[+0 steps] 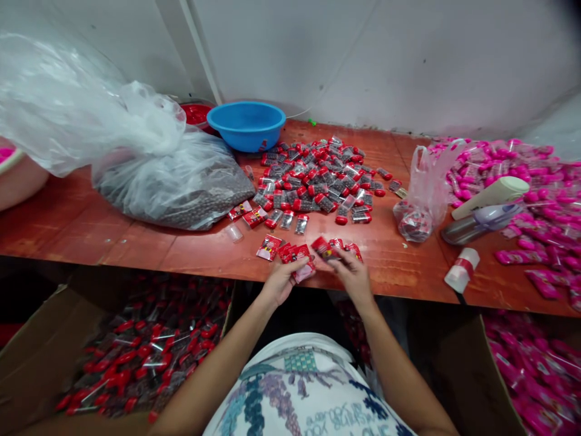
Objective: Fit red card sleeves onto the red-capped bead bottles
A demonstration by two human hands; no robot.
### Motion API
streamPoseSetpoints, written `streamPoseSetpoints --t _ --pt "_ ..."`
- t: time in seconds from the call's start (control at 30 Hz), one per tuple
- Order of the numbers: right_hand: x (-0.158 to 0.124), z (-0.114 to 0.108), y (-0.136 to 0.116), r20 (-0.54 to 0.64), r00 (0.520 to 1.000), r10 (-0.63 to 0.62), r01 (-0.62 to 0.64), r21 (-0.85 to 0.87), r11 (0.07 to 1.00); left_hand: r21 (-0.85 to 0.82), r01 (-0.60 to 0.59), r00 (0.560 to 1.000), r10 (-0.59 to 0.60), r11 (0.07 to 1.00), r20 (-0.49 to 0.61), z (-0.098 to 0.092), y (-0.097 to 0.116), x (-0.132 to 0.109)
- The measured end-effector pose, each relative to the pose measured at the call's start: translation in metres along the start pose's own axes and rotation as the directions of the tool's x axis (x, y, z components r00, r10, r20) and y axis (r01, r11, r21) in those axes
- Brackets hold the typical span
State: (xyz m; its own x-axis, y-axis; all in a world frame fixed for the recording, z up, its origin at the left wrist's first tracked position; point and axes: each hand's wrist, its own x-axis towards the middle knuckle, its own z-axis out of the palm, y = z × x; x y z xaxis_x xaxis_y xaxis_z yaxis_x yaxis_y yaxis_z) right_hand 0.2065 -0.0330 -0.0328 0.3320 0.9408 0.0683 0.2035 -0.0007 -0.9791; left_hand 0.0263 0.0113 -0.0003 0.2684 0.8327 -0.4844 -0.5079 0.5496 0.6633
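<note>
At the table's front edge, my left hand (280, 282) is closed with its thumb on a small fan of flat red printed packets (302, 261). My right hand (353, 276) pinches a single red packet (323, 248), slightly blurred and tilted, just to the right of that fan. More red packets (353, 249) lie behind my right fingers, partly hidden. One packet (269, 247) rests flat on the table left of my hands. Beyond them spreads a heap of small transparent containers with red caps and dark contents (318, 175).
A big transparent bag of dark beads (181, 181) slumps at left, beside a blue basin (247, 124). On the right are a small plastic bag (417, 206), a flask (476, 224), a white roll (463, 269) and pink items (540, 200). Cardboard boxes (36, 345) stand below the red-brown table (200, 251).
</note>
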Motion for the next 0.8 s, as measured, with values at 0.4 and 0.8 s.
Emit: streamPoseSetpoints --t 0.4,0.8 --pt "0.009 -0.013 -0.007 -0.029 0.985 -0.170 0.148 -0.367 0.918 -0.040 -0.062 0.990 0.056 0.997 -0.132 -0.002 -0.003 0.004" --pt "0.055 0.071 -0.028 0.453 0.870 -0.197 0.302 -0.172 0.938 0.014 -0.205 0.953 0.203 0.979 -0.226 -0.034 0.024 0.004"
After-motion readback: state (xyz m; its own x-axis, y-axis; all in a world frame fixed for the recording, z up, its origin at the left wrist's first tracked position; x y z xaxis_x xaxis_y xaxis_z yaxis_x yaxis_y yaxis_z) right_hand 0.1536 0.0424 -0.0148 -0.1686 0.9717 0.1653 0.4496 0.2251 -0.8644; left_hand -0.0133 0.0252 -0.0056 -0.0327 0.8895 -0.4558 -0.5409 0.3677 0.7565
